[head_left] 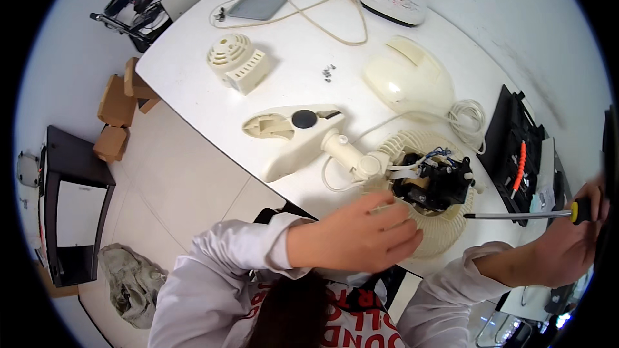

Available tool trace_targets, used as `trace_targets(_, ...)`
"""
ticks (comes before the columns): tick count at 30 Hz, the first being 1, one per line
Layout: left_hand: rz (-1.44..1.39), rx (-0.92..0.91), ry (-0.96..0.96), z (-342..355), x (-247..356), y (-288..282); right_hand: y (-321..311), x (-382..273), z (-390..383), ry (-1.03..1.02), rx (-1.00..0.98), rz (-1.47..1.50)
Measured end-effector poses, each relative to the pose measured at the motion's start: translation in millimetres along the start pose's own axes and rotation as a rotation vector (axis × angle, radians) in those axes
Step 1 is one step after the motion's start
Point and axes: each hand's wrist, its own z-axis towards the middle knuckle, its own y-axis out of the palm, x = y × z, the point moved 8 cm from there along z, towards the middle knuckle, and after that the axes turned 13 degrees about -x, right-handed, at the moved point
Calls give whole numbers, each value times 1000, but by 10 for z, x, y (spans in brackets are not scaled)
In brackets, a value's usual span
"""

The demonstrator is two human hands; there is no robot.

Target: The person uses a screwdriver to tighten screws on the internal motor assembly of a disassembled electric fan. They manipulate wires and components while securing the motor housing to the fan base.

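Observation:
My left hand (pixel 361 235) has its fingers curled over the near side of a cream fan grille (pixel 438 232); what they hold, if anything, is hidden. Above the hand sits the fan's exposed black motor housing (pixel 445 187), with blue and white wires, joined to a cream stand (pixel 296 145) by a pivot arm (pixel 345 154). My right hand (pixel 574 245) grips a yellow-and-black screwdriver (pixel 516 216) at the right, its shaft pointing left toward the grille.
A vented cream cover (pixel 235 61), small screws (pixel 327 73), a smooth cream shell (pixel 406 77), a grey tray (pixel 261 1), coiled cable (pixel 465 125) and black tool case (pixel 503 154) lie on the white table (pixel 180 58). Cardboard boxes (pixel 116 106) stand on the floor at left.

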Motion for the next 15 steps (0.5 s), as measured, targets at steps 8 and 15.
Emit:
trace_targets(8,-376,469,-371,-16,-293,293,99,-133,0,-37,39,-137)
trace_targets(15,-516,464,-376,45,-363,460,341,260,180,16,-51,-121)
